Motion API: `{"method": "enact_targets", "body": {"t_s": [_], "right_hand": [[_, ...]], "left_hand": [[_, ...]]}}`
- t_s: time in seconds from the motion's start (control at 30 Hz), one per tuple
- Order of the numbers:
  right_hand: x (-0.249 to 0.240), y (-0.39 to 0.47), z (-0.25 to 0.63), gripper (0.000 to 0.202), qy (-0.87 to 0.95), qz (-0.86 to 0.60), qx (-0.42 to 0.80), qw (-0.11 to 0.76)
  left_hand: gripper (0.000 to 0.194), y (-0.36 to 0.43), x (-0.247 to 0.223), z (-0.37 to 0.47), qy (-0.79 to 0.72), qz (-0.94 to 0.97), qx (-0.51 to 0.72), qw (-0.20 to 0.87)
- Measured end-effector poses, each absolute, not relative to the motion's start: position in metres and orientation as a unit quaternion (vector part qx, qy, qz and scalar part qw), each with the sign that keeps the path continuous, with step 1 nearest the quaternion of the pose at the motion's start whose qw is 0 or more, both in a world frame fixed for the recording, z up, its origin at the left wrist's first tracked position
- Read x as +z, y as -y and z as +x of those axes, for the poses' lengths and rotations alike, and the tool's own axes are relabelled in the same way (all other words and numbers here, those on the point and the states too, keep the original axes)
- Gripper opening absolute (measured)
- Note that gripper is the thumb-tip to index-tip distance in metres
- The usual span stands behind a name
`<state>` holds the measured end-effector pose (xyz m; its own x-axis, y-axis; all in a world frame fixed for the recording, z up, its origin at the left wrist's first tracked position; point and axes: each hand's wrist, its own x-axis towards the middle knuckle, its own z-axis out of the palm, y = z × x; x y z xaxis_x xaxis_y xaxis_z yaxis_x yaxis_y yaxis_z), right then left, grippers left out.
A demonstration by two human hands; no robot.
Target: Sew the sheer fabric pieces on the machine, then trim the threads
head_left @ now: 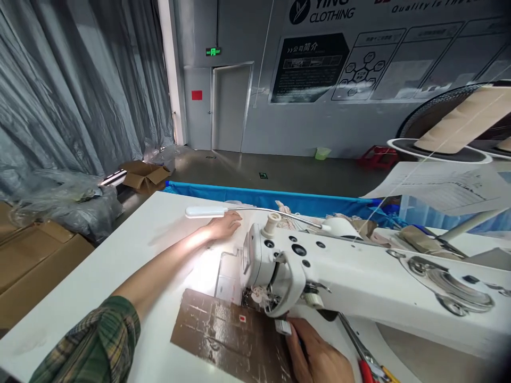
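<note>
A white sewing machine [343, 276] stands on the white table, its head over a brown, shiny flat sheet [223, 335] that bears a small red mark. My left hand [224, 225] reaches past the machine head on its far left side, resting low over the tabletop with fingers stretched out and nothing visible in them. Close under the needle area, my right hand [323, 356] is closed at the right edge of the sheet. A small light-grey ridged piece [283, 326] shows at its fingertips, with a bit of blue between the fingers; what it holds is not clear.
Scissors with red handles [365, 367] lie right of my right hand. A thin lamp [205, 212] arches over the table. Fabric scraps [285, 210] lie behind the machine, beside a blue cloth trough [239, 194]. Cardboard boxes [35, 260] stand left; thread cones [463, 122] rise right.
</note>
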<state>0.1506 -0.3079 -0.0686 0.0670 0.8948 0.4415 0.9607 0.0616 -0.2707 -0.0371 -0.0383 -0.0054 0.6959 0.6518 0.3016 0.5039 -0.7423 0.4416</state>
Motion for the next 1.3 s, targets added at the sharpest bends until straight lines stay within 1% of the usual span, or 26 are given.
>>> {"method": "enact_targets", "body": {"t_s": [0.1, 0.2, 0.33, 0.4, 0.53, 0.63, 0.73, 0.93, 1.13, 1.23, 1.3], "right_hand": [[-0.065, 0.309, 0.142, 0.049, 0.670, -0.702, -0.079, 0.229], [-0.061, 0.311, 0.141, 0.050, 0.668, -0.712, -0.068, 0.205], [-0.060, 0.311, 0.148, 0.044, 0.673, -0.710, -0.032, 0.206], [-0.061, 0.310, 0.152, 0.042, 0.664, -0.715, -0.049, 0.214], [-0.066, 0.304, 0.154, 0.049, 0.653, -0.702, -0.166, 0.231], [-0.071, 0.300, 0.154, 0.045, 0.674, -0.669, -0.217, 0.227], [-0.077, 0.299, 0.157, 0.040, 0.677, -0.678, -0.202, 0.202], [-0.081, 0.297, 0.163, 0.039, 0.693, -0.669, -0.190, 0.188], [-0.074, 0.299, 0.153, 0.040, 0.678, -0.682, -0.196, 0.191], [-0.071, 0.301, 0.147, 0.040, 0.674, -0.684, -0.202, 0.195], [-0.071, 0.302, 0.145, 0.039, 0.671, -0.688, -0.199, 0.193]], "left_hand": [[0.029, 0.065, -0.008, -0.059, -0.310, 0.920, 0.200, 0.135], [0.027, 0.090, -0.010, -0.081, -0.280, 0.937, 0.166, 0.124], [0.024, 0.105, -0.010, -0.103, -0.278, 0.947, 0.134, 0.091], [0.027, 0.102, -0.008, -0.113, -0.320, 0.935, 0.141, 0.063], [0.036, 0.087, -0.009, -0.135, -0.406, 0.900, 0.150, 0.042], [0.029, 0.084, -0.017, -0.158, -0.425, 0.891, 0.155, 0.045], [0.019, 0.087, -0.025, -0.182, -0.426, 0.885, 0.182, 0.052], [0.021, 0.095, -0.018, -0.220, -0.456, 0.849, 0.252, 0.090], [0.012, 0.114, 0.005, -0.224, -0.429, 0.857, 0.251, 0.141], [0.014, 0.130, 0.011, -0.204, -0.395, 0.876, 0.249, 0.118], [0.018, 0.143, 0.011, -0.181, -0.339, 0.905, 0.236, 0.098]]}}
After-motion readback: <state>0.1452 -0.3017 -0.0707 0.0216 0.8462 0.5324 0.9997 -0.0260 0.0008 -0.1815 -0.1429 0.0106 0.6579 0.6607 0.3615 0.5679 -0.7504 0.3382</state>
